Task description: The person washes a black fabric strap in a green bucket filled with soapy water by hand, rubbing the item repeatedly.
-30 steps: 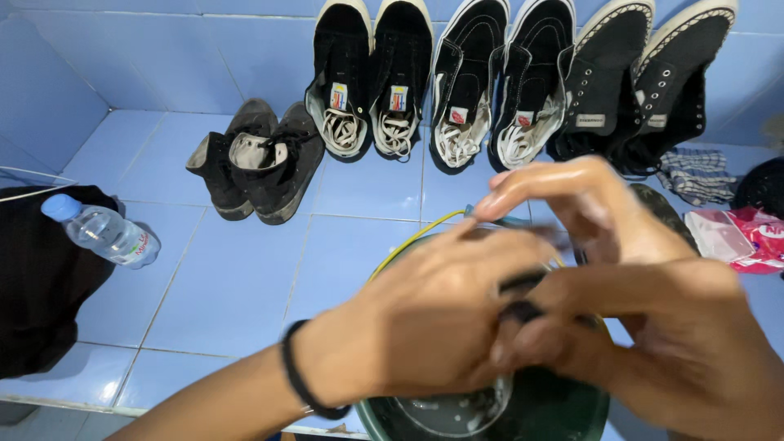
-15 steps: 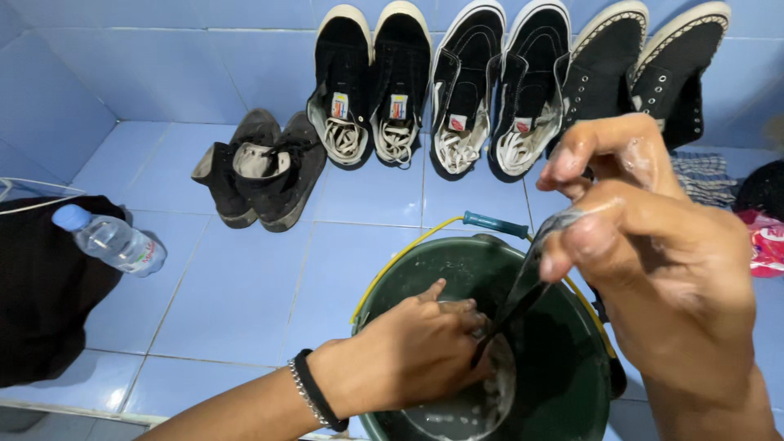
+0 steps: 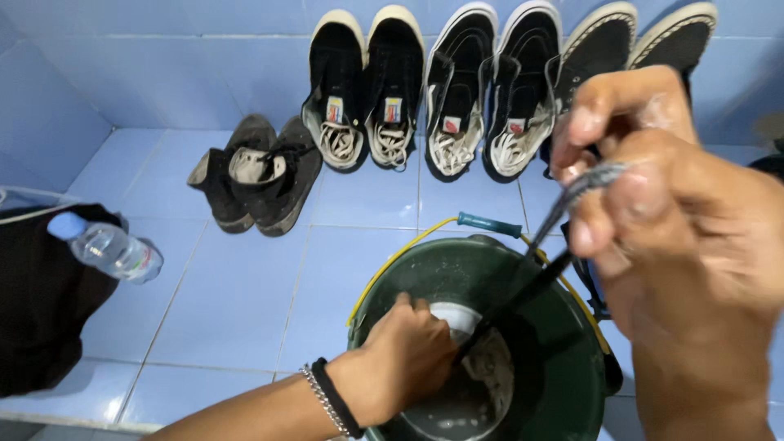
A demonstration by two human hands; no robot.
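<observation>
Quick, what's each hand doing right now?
Left hand: closed, gripping something inside the green bucket; what cannot be told.
Right hand: closed, pinching a dark wet lace.

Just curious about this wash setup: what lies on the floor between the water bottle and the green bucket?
In the head view, only bare blue floor tiles separate the water bottle from the green bucket. The loose pair of black shoes sits farther back.
</observation>
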